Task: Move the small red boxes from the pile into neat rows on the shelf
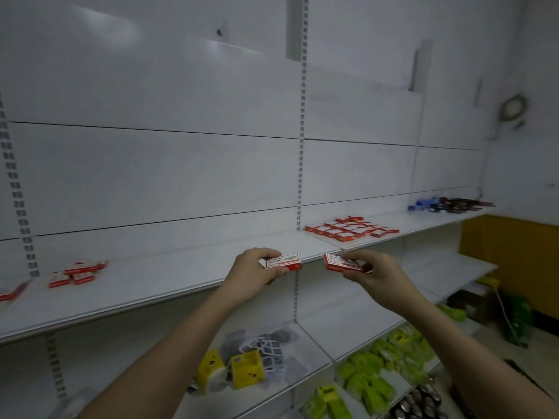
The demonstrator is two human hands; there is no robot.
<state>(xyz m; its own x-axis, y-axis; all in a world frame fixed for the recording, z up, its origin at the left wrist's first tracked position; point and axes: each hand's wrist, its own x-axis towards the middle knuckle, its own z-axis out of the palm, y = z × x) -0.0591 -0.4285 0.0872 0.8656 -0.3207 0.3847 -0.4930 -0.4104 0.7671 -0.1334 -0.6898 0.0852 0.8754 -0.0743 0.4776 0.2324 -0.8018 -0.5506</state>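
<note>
A white wall of slatted panels and slotted uprights is seen, with a long white shelf (pixel 157 285) running across it at chest height. Near the left end of this shelf a loose pile of small red boxes (pixel 77 273) is scattered, some lying flat and some tilted; one more red box (pixel 12 293) is cut off by the left edge of the view. Farther right, past the central upright, red boxes in neat rows (pixel 351 229) are laid flat close to the back wall. At the far right end of the shelf, blue and dark items (pixel 447 204) are grouped; what they are cannot be told.

In front of the shelf's front edge, near the central upright, two boxes are held in the air, well apart from both the pile and the rows. A red and white box (pixel 282 262) is held in the narrow grip of the left hand (pixel 254 273), thumb below and fingers over the top. A second red box (pixel 343 263), tilted, is pinched in the grip of the right hand (pixel 375 275).

On the lower shelf (pixel 314 343), yellow packets (pixel 239 368), clear-bagged grey items (pixel 266 347) and lime-green packs (pixel 372 379) are seen.
</note>
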